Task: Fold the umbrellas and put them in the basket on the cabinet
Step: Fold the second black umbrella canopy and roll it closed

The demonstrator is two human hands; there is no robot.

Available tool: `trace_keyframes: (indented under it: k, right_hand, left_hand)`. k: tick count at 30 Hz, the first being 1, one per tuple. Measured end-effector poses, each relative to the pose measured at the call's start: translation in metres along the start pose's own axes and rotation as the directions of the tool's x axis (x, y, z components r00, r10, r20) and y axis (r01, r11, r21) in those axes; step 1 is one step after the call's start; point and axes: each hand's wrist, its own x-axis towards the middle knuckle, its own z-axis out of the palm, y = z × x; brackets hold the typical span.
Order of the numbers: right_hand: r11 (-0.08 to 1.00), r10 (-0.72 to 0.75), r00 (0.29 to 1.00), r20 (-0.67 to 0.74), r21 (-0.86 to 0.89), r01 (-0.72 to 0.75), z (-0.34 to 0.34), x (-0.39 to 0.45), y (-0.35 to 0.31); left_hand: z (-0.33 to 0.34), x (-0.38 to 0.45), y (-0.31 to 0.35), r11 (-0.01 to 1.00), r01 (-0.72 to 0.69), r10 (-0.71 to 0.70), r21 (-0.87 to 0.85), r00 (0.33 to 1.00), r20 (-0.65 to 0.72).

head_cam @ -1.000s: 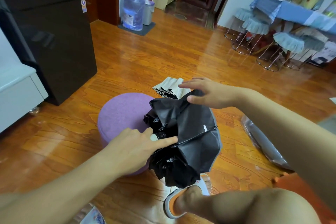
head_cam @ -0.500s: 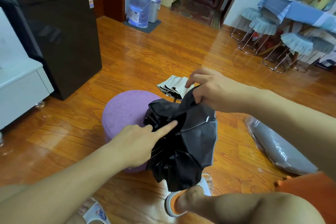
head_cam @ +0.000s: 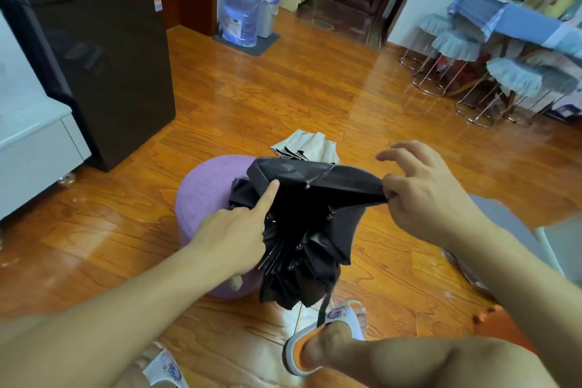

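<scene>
A person sits low over a wooden floor, working on a black umbrella [head_cam: 302, 224] that leans against a round purple stool [head_cam: 208, 195]. The right hand [head_cam: 422, 195] pinches one edge of the canopy between thumb and forefinger and draws it out to the right, its other fingers spread loose above. This probably stretches a panel flat so it can be creased. The left hand [head_cam: 233, 230] has its forefinger straight, the tip pressing the cloth near the far left corner of the taut panel, seemingly to pin the fold; its other fingers curl under, holding nothing visible. A second, pale folded umbrella [head_cam: 308, 148] lies on the floor just beyond the black one. No basket or cabinet top can be identified.

Compared with half a second earlier, the right hand has pulled the cloth farther right into a long taut edge, and the left forefinger has slid upward toward the fold.
</scene>
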Motion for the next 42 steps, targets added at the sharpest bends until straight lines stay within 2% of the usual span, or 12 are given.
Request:
trace_keyframes:
  k: [2, 3, 6, 8, 13, 19, 22, 27, 31, 35, 38, 42]
  right_hand:
    - [0.96, 0.252, 0.951, -0.182, 0.174, -0.221, 0.007, -0.013, -0.009]
    - [0.872, 0.438, 0.872, -0.218, 0.338, -0.354, 0.011, -0.017, -0.019]
    - [0.36, 0.828, 0.551, 0.107, 0.652, -0.668, 0.028, -0.016, -0.055]
    - [0.157, 0.837, 0.45, 0.312, 0.652, -0.742, 0.038, -0.013, -0.073]
    - [0.112, 0.79, 0.479, 0.383, 0.677, -0.727, 0.041, 0.013, -0.1]
    - [-0.124, 0.784, 0.308, 0.539, 0.622, -0.774, 0.034, 0.057, -0.072]
    - [-0.047, 0.777, 0.332, 0.534, 0.575, -0.817, 0.041, 0.058, -0.079]
    - [0.196, 0.939, 0.33, 0.091, 0.649, -0.735, 0.037, 0.069, -0.067]
    - [0.63, 0.767, 0.602, -0.221, 0.433, -0.644, 0.045, 0.064, -0.058]
    - [0.791, 0.611, 0.737, -0.288, 0.195, -0.579, 0.051, 0.06, -0.051]
    - [0.828, 0.553, 0.759, -0.345, 0.128, -0.545, 0.045, 0.055, -0.059]
    - [0.75, 0.655, 0.748, -0.105, 0.211, -0.627, 0.042, 0.05, -0.069]
  left_hand:
    - [0.001, 0.001, 0.0, 1.0, -0.004, 0.004, -0.02, 1.0, -0.017]
    - [0.002, 0.001, 0.001, 1.0, -0.005, 0.004, -0.028, 0.999, -0.033]
    - [0.004, 0.0, 0.006, 0.999, 0.011, -0.013, -0.037, 0.999, -0.052]
    - [0.004, 0.0, 0.012, 0.999, 0.023, -0.025, -0.026, 0.997, -0.068]
    - [0.003, 0.0, 0.018, 1.0, 0.02, -0.018, 0.017, 0.997, -0.074]
    - [-0.001, -0.001, 0.022, 0.999, 0.043, -0.041, 0.025, 0.996, -0.077]
    - [-0.003, -0.001, 0.022, 0.999, 0.044, -0.043, 0.015, 0.996, -0.084]
    - [-0.004, -0.001, 0.024, 0.998, 0.045, -0.041, 0.035, 0.995, -0.094]
    - [-0.005, 0.0, 0.023, 0.999, 0.039, -0.037, 0.021, 0.997, -0.067]
    - [-0.008, 0.002, 0.025, 0.998, 0.067, -0.067, -0.004, 0.995, -0.07]
    - [-0.01, 0.002, 0.028, 0.998, 0.069, -0.069, -0.004, 0.995, -0.074]
    - [-0.013, 0.001, 0.03, 0.998, 0.051, -0.049, 0.027, 0.996, -0.073]
